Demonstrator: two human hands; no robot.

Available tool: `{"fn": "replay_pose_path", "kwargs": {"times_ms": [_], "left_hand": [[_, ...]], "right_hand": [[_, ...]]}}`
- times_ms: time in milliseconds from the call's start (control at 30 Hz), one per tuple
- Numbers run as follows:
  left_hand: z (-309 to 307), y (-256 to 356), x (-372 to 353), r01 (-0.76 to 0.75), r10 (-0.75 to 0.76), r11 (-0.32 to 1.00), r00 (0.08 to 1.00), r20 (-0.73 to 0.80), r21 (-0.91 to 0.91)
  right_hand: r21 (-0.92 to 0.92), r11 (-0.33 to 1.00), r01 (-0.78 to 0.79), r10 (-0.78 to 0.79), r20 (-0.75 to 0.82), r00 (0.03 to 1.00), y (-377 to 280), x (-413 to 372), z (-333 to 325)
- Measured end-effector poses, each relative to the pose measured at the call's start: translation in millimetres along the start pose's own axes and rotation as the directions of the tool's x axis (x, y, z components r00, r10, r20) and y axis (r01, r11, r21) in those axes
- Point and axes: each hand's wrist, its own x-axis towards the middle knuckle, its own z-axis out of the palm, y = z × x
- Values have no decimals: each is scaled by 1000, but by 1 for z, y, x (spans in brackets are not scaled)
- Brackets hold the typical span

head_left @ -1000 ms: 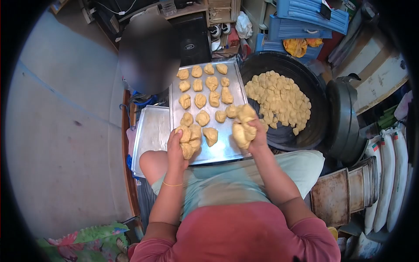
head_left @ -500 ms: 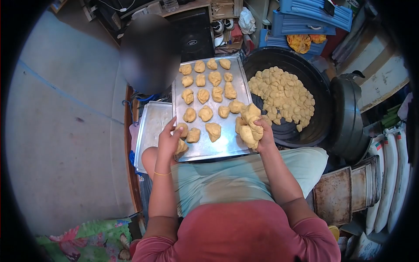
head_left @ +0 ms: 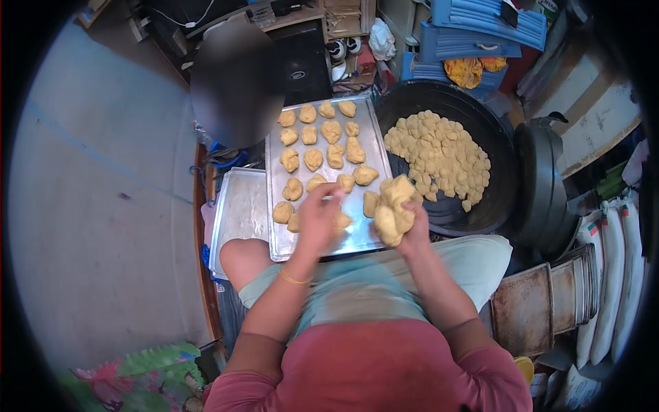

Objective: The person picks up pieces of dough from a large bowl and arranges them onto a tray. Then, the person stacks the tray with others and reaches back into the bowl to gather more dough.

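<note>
My right hand grips a bulging clump of yellow dough over the lower right corner of a metal tray. Smeared by motion, my left hand is above the tray's near part, its fingers by a blurred dough piece; I cannot tell whether it holds anything. Rough rows of dough pieces cover much of the tray, which lies in front of my lap. Beside the clump sits another dough piece, partly covered by it.
A wide black basin at the right holds many small dough pieces. Under the tray's left side lies a second tray. Stained baking pans and white sacks stand at the lower right. A blurred round patch hides the upper left.
My left hand has swung right from the tray's left edge toward its middle, and a dough piece now shows at that edge. My right hand keeps the dough clump near the same corner.
</note>
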Motion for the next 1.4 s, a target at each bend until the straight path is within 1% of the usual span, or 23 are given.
{"fn": "replay_pose_path", "kwargs": {"times_ms": [33,100,167,233,300,400,433,467,533,600,633,667,700,733,767,833,900,967,1100,1167,1200,1300,1400], "left_hand": [[32,-6,-1,-130,139,983,988,67,-127],[82,23,-7,-287,268,950,951,153,120],[121,38,4,-432,351,871,881,318,234],[147,55,17,-562,432,784,799,419,264],[164,61,31,-599,514,770,787,342,220],[140,59,32,-663,612,712,747,259,230],[118,58,36,-690,643,669,724,249,276],[95,48,38,-653,630,706,756,179,275],[40,8,38,-528,577,765,816,-28,370],[-16,-35,31,-293,462,784,864,-199,547],[-38,-50,30,-157,356,760,912,-203,630],[-55,-61,25,-17,240,708,946,-219,706],[-64,-66,23,-16,239,703,947,-215,711],[-72,-70,22,12,175,707,966,-191,707],[-80,-74,22,40,110,707,980,-166,706],[-90,-85,19,-40,150,696,985,-90,716],[-87,-89,15,-39,86,800,995,-50,599],[-82,-83,10,-58,110,793,993,-49,607],[-75,-79,3,-5,63,808,995,-78,589],[-75,-81,0,-55,98,813,994,-43,580],[-74,-79,-2,-50,93,818,995,-45,573],[-72,-73,-10,-57,75,808,997,-7,586],[-63,-69,-3,-165,242,663,970,0,730]], "right_hand": [[-4,1000,-2,2,-25,1000,11,-5,4],[3,1000,12,-12,8,1000,15,-13,14],[302,926,226,-251,45,967,2,-9,22],[161,929,333,-344,46,938,-36,19,-5],[-125,848,515,-510,77,857,-98,50,-39],[-46,932,359,-359,-4,933,-158,61,-44],[-256,890,377,-447,-325,833,-159,59,-42],[-453,835,314,-542,-574,614,-161,58,-39],[-549,722,421,-614,-228,756,-145,82,-98],[-872,423,248,-532,-17,846,-99,67,-54],[-914,282,290,-418,155,895,-70,65,-32],[-889,55,454,-438,387,811,-35,80,-34],[-798,-291,528,-284,599,749,-23,71,-5],[-691,-491,530,-177,675,717,-7,65,19],[-694,-485,533,-181,676,715,7,69,28],[-544,-707,452,-150,740,656,27,77,36],[-530,-734,424,-134,726,675,33,87,36],[-568,-637,521,-5,679,734,35,90,36],[-606,-491,626,-9,722,692,27,90,26],[-635,-575,515,-220,727,651,14,82,25],[-747,-552,370,-311,597,740,8,79,27],[-820,-510,261,-321,462,827,5,82,15],[-858,-390,334,-294,460,838,4,87,11]]}}
